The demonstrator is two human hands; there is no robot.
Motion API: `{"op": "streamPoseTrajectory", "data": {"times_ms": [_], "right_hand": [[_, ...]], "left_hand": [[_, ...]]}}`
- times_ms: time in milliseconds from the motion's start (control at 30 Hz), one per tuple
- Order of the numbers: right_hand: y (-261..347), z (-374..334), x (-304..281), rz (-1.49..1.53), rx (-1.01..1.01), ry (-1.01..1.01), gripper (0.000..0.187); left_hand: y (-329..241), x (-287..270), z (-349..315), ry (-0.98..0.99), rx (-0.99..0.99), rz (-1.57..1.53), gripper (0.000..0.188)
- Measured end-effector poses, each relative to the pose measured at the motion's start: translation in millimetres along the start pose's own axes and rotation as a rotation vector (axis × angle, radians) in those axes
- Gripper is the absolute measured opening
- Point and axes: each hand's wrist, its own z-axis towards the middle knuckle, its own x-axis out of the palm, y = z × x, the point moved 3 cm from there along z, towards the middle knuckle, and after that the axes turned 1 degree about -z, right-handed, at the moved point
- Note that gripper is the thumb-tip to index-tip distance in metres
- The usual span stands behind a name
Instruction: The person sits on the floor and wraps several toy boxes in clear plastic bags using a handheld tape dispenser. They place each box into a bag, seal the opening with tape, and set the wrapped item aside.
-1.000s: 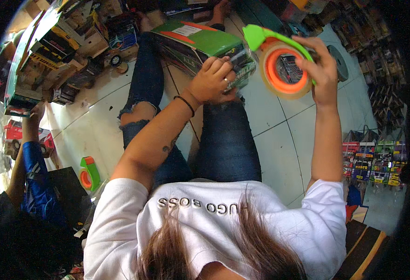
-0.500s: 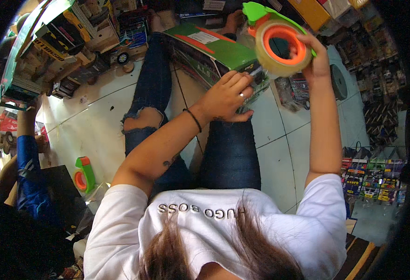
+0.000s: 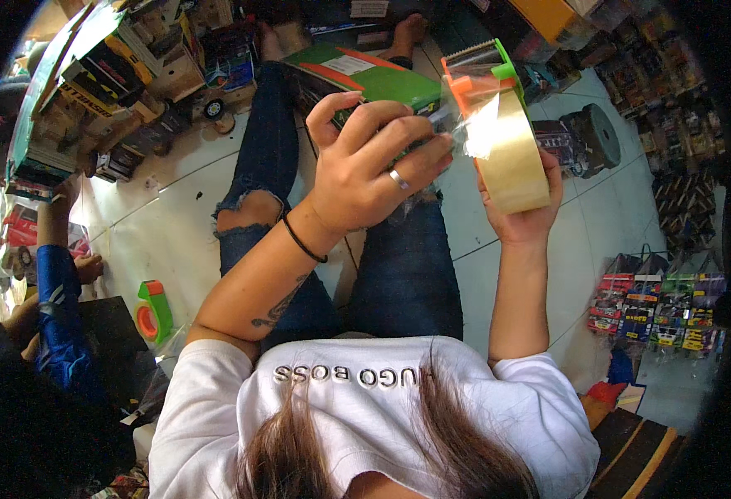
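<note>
The right hand (image 3: 521, 218) is wrapped around a tape dispenser (image 3: 498, 125), its fingers clenched on the wide roll of glossy tan tape; only the fingertips show at the roll's far edge, the palm hidden behind it. The dispenser's frame is hard plastic, orange with a green top and a toothed cutter above the fingers. The left hand (image 3: 365, 162), with one silver ring and one thin black wristband, pinches the loose end of the clear tape between thumb and fingers, just beside the roll; the film is shiny and hard to trace against the glare. Beyond the fingers lies one flat green cardboard box (image 3: 365, 76) with an orange stripe, resting on the knees in torn dark jeans, partly hidden by the left hand. A second green and orange tape dispenser (image 3: 153, 309) lies on the pale tiled floor (image 3: 166, 241), well below the left fingers. Another person's blue sleeve (image 3: 56, 316) is cut off at the left edge.
</note>
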Motion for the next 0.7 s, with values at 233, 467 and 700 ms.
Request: {"op": "streamPoseTrajectory", "data": {"times_ms": [233,467,700], "right_hand": [[8,-17,-17,-0.056,0.005,0.067,0.045],[43,-32,-13,-0.694,-0.292,-0.150,0.044],[50,-4,33,-1.332,-0.714,0.128,0.042]], "left_hand": [[11,-5,20,0.157,-0.086,-0.227,0.020],[84,26,14,0.272,-0.476,-0.735,0.010],[150,91,-5,0.343,-0.500,-0.908,0.016]]}}
